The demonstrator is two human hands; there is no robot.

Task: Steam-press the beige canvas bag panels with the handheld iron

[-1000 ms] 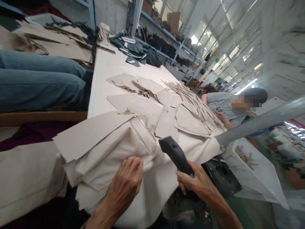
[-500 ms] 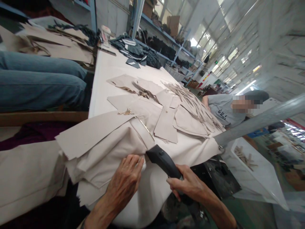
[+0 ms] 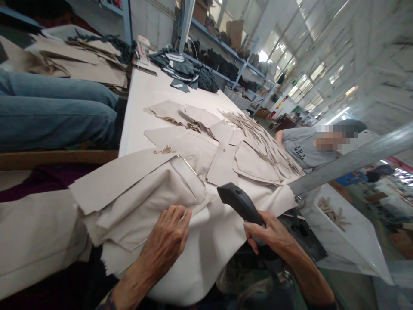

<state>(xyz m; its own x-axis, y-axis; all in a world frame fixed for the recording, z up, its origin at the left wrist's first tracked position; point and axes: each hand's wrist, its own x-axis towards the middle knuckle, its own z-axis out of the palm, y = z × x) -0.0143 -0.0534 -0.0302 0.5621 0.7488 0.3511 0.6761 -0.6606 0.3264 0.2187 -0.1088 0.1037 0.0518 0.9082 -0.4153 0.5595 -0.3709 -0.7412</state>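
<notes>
My left hand [image 3: 168, 234] presses and pinches the edge of a beige fabric piece [image 3: 145, 193] at the near end of the table, its fingers bent together. A pale rectangular panel with a metallic-looking edge strip [image 3: 190, 165] lies on that piece, just beyond my fingertips. Wrapped around the grip of a black curved hand-held tool [image 3: 240, 200] is my right hand [image 3: 271, 234]. The tool's blunt head points up and left, apart from the strip; its exact kind does not show. Small gold-coloured metal bits [image 3: 165, 149] rest on a beige fabric layer beyond my left hand.
Beige cut pieces [image 3: 258, 165] and strips spread over the white table [image 3: 135, 116]. Dark green bundles [image 3: 187, 71] lie at the far end. A grey metal pole [image 3: 348, 157] slants at the right, near a white bin [image 3: 358, 237] and a seated person [image 3: 300, 146]. Jean-clad legs [image 3: 54, 112] are at left.
The black tool in my right hand has moved right and upward, away from the edge strip. My left hand and the beige fabric have shifted slightly left.
</notes>
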